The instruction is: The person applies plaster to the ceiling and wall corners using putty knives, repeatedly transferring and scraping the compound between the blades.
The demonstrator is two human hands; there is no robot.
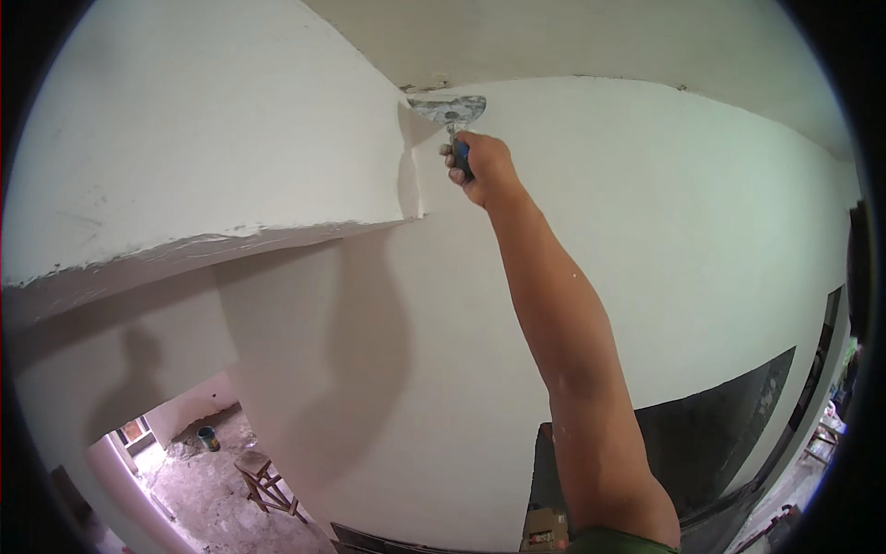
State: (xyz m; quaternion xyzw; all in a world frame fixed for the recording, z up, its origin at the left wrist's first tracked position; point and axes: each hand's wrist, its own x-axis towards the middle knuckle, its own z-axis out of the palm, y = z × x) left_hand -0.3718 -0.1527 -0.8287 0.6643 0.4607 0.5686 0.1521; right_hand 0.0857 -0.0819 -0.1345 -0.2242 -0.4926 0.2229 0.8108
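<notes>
My right hand point(475, 162) is raised high on an outstretched arm, closed around the dark blue handle of a putty knife point(450, 109). Its wide, plaster-smeared blade lies at or very near the upper corner where the white beam face point(203, 138), the back wall point(646, 194) and the ceiling point(572, 37) meet; whether it touches cannot be told. Rough, cracked filler shows along that junction and along the beam's lower edge point(166, 254). My left hand is not in view.
Through a low opening at lower left, a wooden stool point(263, 480) and a bucket point(208, 439) stand on a dusty floor point(194, 499). A dark recessed panel point(701, 425) with a cardboard box point(544, 531) is at lower right, beside a narrow doorway point(821, 434).
</notes>
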